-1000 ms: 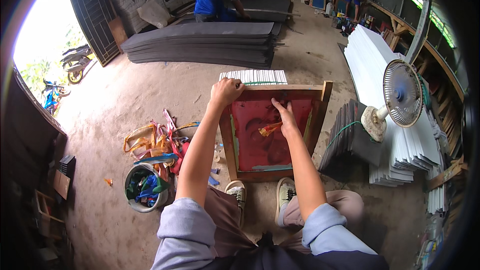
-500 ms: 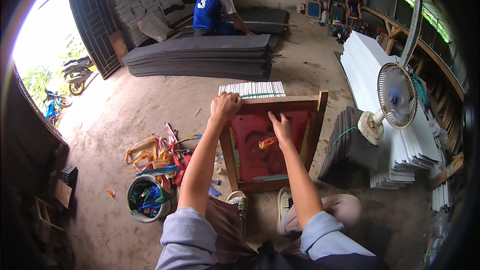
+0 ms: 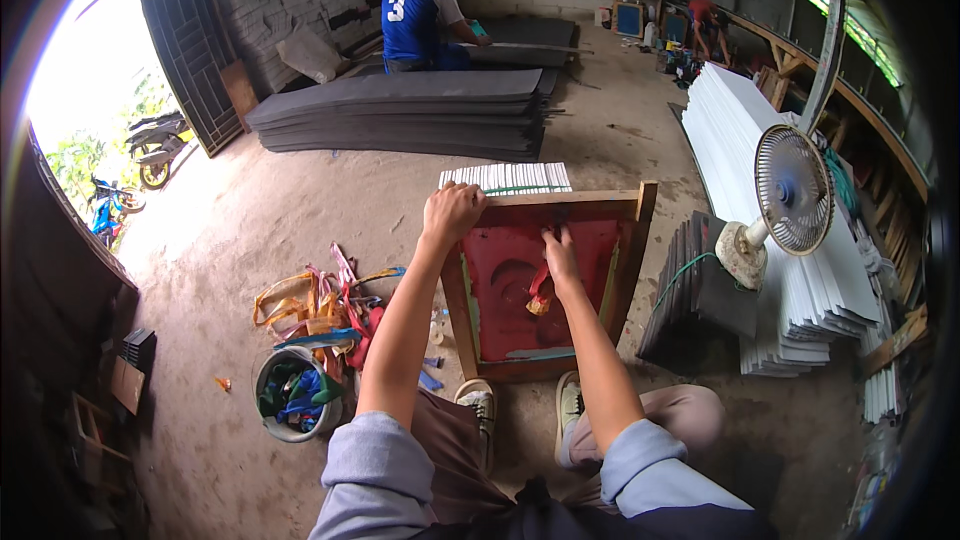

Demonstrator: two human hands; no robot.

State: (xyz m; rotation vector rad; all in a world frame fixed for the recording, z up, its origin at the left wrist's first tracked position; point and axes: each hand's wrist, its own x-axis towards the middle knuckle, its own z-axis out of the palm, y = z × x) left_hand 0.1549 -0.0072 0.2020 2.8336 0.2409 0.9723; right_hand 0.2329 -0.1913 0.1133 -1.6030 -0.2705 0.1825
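A wood-framed printing screen (image 3: pixel 515 315) with red-stained mesh stands tilted upright between my feet. My left hand (image 3: pixel 455 212) is closed over the far left corner of its top rail. In front of the mesh, my right hand (image 3: pixel 560 255) is closed on a red and orange rag (image 3: pixel 540 297), whose loose end hangs below the fingers. The fingertips of that hand are partly hidden, so I cannot tell how firmly they press on the mesh. A bundle of white strips (image 3: pixel 505 177) tied with green cord lies just beyond the screen.
Left of me are a bucket of rags (image 3: pixel 297 395) and a heap of coloured cloth strips (image 3: pixel 320 305). A fan (image 3: pixel 795 190), dark sheets (image 3: pixel 695 280) and stacked white sheets (image 3: pixel 745 130) stand on the right. Beyond a dark sheet stack (image 3: pixel 400 110) sits a person in blue (image 3: pixel 412 20).
My right hand has shifted slightly, and its fingers have curled in; more of the rag hangs down. My left hand stays put. The person in blue now holds up something teal.
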